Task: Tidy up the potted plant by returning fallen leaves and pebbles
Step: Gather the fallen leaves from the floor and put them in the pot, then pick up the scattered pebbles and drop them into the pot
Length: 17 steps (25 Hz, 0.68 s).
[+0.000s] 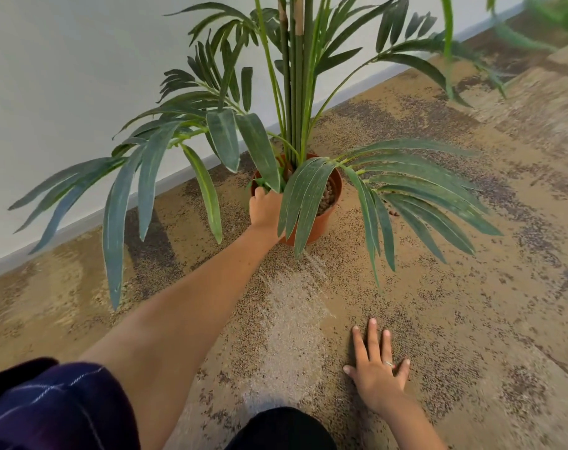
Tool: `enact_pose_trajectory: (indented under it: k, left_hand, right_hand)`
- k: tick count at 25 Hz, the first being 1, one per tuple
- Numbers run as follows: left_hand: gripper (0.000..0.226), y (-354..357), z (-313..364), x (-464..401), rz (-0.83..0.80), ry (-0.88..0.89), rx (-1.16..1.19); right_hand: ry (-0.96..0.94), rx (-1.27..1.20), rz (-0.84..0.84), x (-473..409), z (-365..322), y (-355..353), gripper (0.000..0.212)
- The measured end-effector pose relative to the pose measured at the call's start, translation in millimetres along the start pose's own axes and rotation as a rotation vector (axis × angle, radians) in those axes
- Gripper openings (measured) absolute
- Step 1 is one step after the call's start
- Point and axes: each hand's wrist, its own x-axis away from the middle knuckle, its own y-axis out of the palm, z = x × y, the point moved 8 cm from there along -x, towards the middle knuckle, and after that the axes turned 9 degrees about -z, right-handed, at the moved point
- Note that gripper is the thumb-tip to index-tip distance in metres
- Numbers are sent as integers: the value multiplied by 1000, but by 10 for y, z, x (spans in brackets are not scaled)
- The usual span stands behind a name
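A terracotta pot (321, 224) stands on the carpet near the wall, holding a tall plant with long green fronds (308, 193). Brown pebbles (329, 196) fill the pot. My left hand (264, 207) reaches over the pot's left rim, its fingers closed on a few small green leaves (262, 182) above the pebbles. Drooping fronds hide part of the hand and the pot's inside. My right hand (378, 368) lies flat on the carpet nearer me, fingers spread, holding nothing. A few brown pebbles (393, 212) lie on the carpet right of the pot.
A white wall with a grey skirting board (81, 219) runs behind the pot. The mottled tan carpet (471, 319) stretches to the right. Fronds of another plant (555, 17) show at the top right. My dark-clothed knees (282, 428) are at the bottom edge.
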Motion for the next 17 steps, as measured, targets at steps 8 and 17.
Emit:
enact_pose_trajectory:
  k: [8,17]
  left_hand:
    - [44,342,121,538,154,137,154]
    - [28,1352,1032,1343,8,516,-86]
  right_hand:
    - [-69,111,44,26,68,-53,76]
    - [66,47,385,224,1376,-365,109]
